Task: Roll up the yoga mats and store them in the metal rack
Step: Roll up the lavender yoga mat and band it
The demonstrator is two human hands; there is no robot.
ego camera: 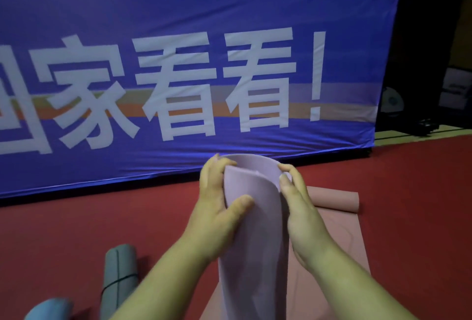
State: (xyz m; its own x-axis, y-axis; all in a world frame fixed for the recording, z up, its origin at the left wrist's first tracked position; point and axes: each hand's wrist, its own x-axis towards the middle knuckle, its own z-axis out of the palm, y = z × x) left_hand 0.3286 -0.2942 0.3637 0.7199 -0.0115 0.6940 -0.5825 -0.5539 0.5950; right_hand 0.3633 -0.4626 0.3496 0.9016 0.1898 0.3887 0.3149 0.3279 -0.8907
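A lilac yoga mat [255,238], loosely rolled into a tube, stands upright in front of me, its open end at the top. My left hand [219,212] grips its left side, thumb across the front and fingers round the back. My right hand [298,212] holds the right edge, with the thumb pressing on the outer flap near the top. Beneath and behind it a pink mat [337,222] lies flat on the floor, its far end curled into a roll [334,199]. No metal rack is in view.
A grey rolled mat [118,276] tied with a black band lies at lower left, next to a blue roll [48,309] at the bottom edge. A large blue banner [178,26] stands across the back. Red floor [413,205] spreads right; dark gear sits far right.
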